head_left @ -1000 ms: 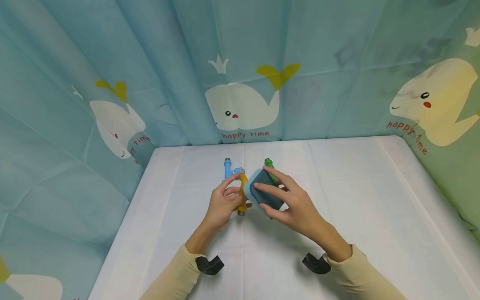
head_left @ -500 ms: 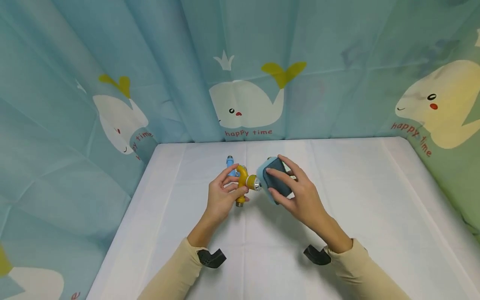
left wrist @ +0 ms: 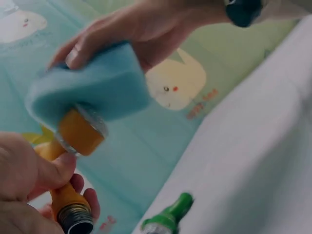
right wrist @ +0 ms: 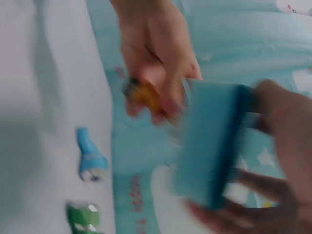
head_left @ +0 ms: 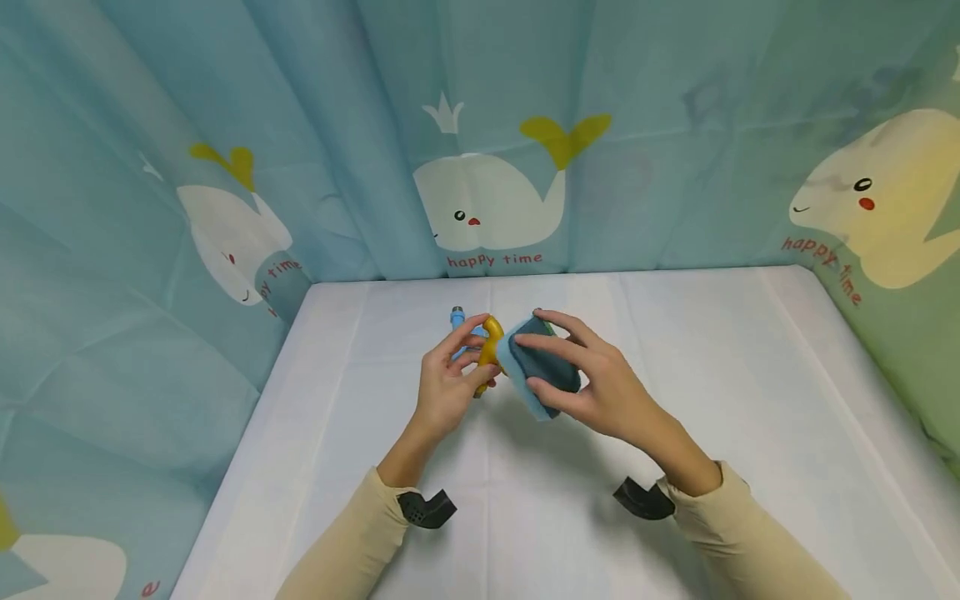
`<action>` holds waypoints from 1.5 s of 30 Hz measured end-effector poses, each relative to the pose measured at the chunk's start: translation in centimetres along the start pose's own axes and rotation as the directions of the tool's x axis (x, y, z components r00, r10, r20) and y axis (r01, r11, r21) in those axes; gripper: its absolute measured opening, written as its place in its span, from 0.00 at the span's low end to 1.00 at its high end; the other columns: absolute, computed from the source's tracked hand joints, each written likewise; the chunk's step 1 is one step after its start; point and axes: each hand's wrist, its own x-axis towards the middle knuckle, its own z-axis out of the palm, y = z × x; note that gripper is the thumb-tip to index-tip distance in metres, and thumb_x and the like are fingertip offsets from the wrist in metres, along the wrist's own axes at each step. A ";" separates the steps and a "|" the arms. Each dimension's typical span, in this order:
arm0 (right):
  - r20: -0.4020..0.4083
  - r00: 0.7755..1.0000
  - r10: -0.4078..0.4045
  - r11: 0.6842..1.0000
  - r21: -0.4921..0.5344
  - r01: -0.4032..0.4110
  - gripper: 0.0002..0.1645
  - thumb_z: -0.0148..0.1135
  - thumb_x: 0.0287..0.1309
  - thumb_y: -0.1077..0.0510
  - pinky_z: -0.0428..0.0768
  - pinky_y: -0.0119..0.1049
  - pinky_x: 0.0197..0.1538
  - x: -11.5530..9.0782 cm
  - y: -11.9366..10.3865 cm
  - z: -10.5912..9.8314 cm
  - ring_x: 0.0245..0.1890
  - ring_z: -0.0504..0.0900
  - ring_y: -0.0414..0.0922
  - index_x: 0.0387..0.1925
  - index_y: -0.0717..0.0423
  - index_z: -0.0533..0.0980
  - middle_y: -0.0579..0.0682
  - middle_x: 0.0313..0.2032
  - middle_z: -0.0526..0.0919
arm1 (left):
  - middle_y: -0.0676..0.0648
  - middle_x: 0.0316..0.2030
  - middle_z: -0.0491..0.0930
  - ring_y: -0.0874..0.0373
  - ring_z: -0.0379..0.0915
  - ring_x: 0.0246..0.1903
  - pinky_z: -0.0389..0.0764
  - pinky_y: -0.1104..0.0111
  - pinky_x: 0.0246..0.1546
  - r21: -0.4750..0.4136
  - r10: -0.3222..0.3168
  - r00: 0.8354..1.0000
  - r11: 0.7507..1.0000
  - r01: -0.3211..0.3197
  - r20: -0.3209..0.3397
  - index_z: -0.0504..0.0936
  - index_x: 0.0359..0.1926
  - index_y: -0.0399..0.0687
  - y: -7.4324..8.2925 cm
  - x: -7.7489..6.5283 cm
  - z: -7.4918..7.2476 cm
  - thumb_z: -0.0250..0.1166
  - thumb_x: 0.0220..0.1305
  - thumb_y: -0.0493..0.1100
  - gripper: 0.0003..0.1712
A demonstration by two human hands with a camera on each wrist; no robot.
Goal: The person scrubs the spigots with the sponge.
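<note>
My left hand (head_left: 441, 387) grips a yellow water tap (head_left: 492, 327) by its body above the table. In the left wrist view, its bare threaded end (left wrist: 78, 222) points down, and its round ribbed knob (left wrist: 82, 131) with a silvery cap faces the sponge. My right hand (head_left: 611, 387) pinches a sponge (head_left: 551, 367), light blue with a darker side, between thumb and fingers. The sponge's light blue face bends against the tap's knob. A blue tap (right wrist: 91, 161) lies on the table beyond my left hand. Close by it lies a green tap (left wrist: 168, 217), mostly hidden behind the sponge in the head view.
A white cloth covers the table (head_left: 375, 533). Behind and beside it hangs a blue-green curtain (head_left: 337, 167) printed with white whales. Black wrist mounts (head_left: 427, 510) stick out from both sleeves.
The sponge left the yellow tap's knob half a second ago, baring it, and now covers it again. The tap has tilted and risen slightly in the left hand.
</note>
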 end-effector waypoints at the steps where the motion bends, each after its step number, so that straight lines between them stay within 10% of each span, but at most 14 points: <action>1: 0.045 0.999 0.019 1.000 -0.009 -0.018 0.30 0.75 0.58 0.58 0.86 0.49 0.44 0.2 0.0 -0.4 0.53 0.83 0.53 0.63 0.48 0.80 0.57 0.69 0.72 | 0.34 0.47 0.76 0.56 0.81 0.35 0.85 0.69 0.30 0.008 0.019 1.000 1.000 -0.020 0.018 0.76 0.68 0.40 0.0 0.0 -0.1 0.66 0.59 0.18 0.36; 9: 0.086 0.994 0.061 0.998 0.028 -0.064 0.30 0.75 0.59 0.57 0.87 0.45 0.40 0.9 -0.1 -1.2 0.55 0.82 0.53 0.64 0.47 0.79 0.55 0.69 0.72 | 0.40 0.47 0.72 0.51 0.82 0.38 0.88 0.63 0.33 -0.071 -0.083 0.996 0.994 0.086 0.043 0.71 0.71 0.45 0.0 0.0 -0.4 0.61 0.63 0.17 0.38; 23: -0.188 0.977 -0.099 0.979 -0.193 0.062 0.33 0.79 0.52 0.60 0.87 0.47 0.33 0.5 0.2 2.1 0.46 0.83 0.57 0.60 0.47 0.80 0.59 0.70 0.69 | 0.43 0.45 0.71 0.57 0.80 0.31 0.88 0.66 0.29 -0.338 -0.294 0.956 0.899 0.278 0.006 0.60 0.77 0.47 0.3 0.1 0.4 0.56 0.71 0.23 0.38; 29: -0.148 0.972 -0.182 0.964 -0.222 0.147 0.30 0.76 0.56 0.55 0.88 0.48 0.37 0.5 -0.2 2.2 0.47 0.82 0.57 0.62 0.45 0.80 0.60 0.71 0.69 | 0.42 0.46 0.71 0.58 0.81 0.30 0.87 0.66 0.28 -0.349 -0.291 0.957 0.896 0.276 0.010 0.60 0.77 0.47 0.2 0.1 0.4 0.57 0.72 0.24 0.37; 45: -0.174 0.982 -0.072 0.992 -0.114 0.053 0.34 0.80 0.52 0.59 0.86 0.47 0.35 0.7 0.5 1.1 0.46 0.83 0.54 0.62 0.47 0.80 0.58 0.71 0.68 | 0.40 0.50 0.79 0.54 0.85 0.36 0.87 0.65 0.44 -0.228 -0.356 0.934 0.911 0.343 -0.019 0.66 0.75 0.48 -0.6 0.1 0.0 0.60 0.69 0.25 0.37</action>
